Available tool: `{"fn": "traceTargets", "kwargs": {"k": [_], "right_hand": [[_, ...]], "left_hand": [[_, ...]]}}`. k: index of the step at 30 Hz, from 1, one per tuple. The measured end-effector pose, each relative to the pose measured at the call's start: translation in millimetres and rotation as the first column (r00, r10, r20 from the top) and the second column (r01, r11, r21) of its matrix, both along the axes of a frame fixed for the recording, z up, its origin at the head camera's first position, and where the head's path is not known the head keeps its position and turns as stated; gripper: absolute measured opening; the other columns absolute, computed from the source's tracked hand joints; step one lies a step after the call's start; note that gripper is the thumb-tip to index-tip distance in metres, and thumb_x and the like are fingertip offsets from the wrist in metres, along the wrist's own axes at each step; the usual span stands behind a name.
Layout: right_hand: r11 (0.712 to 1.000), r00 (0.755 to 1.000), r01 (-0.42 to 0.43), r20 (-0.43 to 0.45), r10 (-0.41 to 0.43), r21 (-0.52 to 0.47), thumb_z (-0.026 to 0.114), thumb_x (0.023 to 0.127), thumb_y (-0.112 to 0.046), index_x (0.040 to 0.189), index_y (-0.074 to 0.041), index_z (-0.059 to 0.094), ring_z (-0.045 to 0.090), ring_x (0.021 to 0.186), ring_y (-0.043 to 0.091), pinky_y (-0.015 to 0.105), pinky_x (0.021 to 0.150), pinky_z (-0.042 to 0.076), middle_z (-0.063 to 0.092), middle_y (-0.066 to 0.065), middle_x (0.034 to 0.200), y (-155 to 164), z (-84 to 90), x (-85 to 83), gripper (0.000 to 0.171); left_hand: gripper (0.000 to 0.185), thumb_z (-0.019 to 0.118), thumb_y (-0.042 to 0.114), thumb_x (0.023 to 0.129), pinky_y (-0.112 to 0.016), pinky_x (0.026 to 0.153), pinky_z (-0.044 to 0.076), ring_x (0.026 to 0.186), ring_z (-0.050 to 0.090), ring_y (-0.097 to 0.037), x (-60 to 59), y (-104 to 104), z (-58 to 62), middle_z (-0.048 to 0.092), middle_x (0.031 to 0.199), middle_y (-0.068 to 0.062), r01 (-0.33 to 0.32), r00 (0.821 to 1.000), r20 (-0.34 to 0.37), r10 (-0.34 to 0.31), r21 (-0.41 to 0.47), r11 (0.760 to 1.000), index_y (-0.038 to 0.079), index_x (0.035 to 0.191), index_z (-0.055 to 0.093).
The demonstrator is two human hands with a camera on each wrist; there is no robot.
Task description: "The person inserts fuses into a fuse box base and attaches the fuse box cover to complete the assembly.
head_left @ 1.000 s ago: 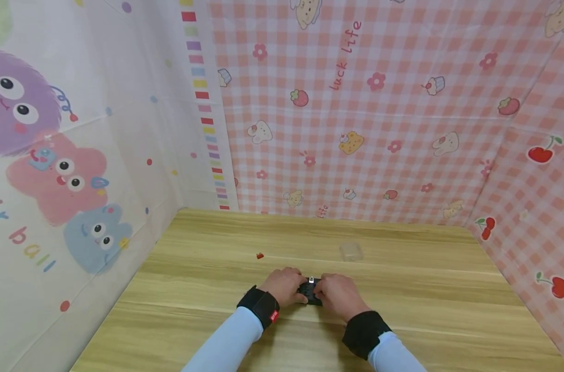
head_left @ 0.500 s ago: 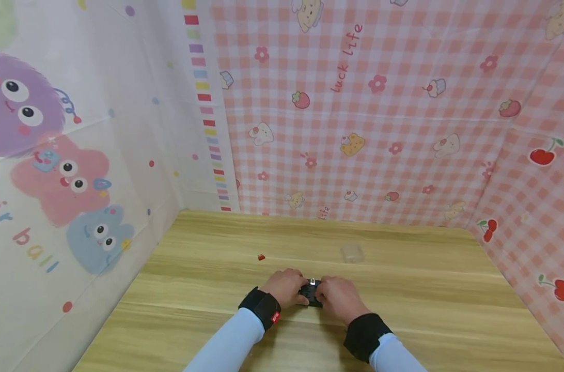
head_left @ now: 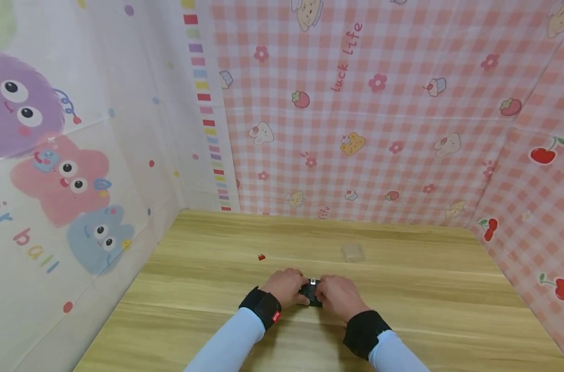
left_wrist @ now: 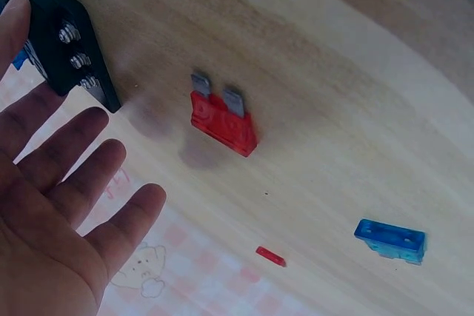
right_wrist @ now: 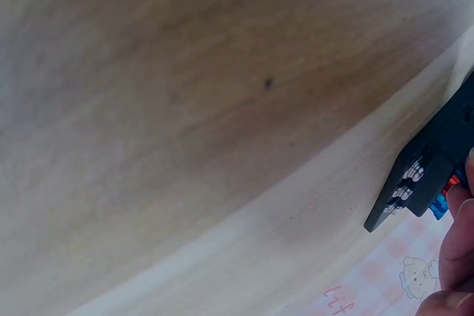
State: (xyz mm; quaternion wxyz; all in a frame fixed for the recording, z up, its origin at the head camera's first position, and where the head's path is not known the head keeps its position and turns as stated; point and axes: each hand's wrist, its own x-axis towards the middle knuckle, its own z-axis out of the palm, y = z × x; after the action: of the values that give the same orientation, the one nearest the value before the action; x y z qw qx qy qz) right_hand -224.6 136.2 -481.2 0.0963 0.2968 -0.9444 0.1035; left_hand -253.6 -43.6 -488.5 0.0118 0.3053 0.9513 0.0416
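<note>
A black fuse block (head_left: 311, 293) with screw terminals lies between both hands on the table. My left hand (head_left: 284, 288) grips its left side with thumb and index finger; in the left wrist view the other fingers stand spread off it. My right hand (head_left: 340, 297) is curled over the block's right side. In the right wrist view its fingertips pinch a red blade fuse (right_wrist: 452, 181) at the block, mostly hidden by the fingers. Beside it shows a blue fuse (right_wrist: 439, 207) in the block. A loose red blade fuse (left_wrist: 224, 123) lies near the left hand.
A loose blue blade fuse (left_wrist: 391, 242) and a small red piece (left_wrist: 270, 257) also lie on the wooden table (head_left: 217, 232). A clear plastic box (head_left: 353, 252) sits beyond the right hand. Printed cloth (head_left: 356, 113) walls the back and both sides.
The head view shifts slightly. Both hands and the fuse block keep almost the same place.
</note>
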Motion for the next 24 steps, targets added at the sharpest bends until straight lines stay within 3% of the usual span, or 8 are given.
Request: {"fn": "traceTargets", "kwargs": {"k": [24], "right_hand": [[0.995, 0.995, 0.079, 0.072, -0.074, -0.063, 0.081, 0.079, -0.006, 0.077, -0.014, 0.078, 0.053, 0.064, 0.013, 0.033, 0.061, 0.046, 0.057, -0.005, 0.073, -0.1, -2.7, 4.3, 0.009]], "left_hand": [[0.046, 0.077, 0.046, 0.084, -0.032, 0.077, 0.051, 0.091, 0.059, -0.013, 4.8, -0.8, 3.4, 0.067, 0.104, 0.001, -0.007, 1.0, 0.007, 0.007, -0.011, 1.0, 0.018, 0.12, 0.072]]}}
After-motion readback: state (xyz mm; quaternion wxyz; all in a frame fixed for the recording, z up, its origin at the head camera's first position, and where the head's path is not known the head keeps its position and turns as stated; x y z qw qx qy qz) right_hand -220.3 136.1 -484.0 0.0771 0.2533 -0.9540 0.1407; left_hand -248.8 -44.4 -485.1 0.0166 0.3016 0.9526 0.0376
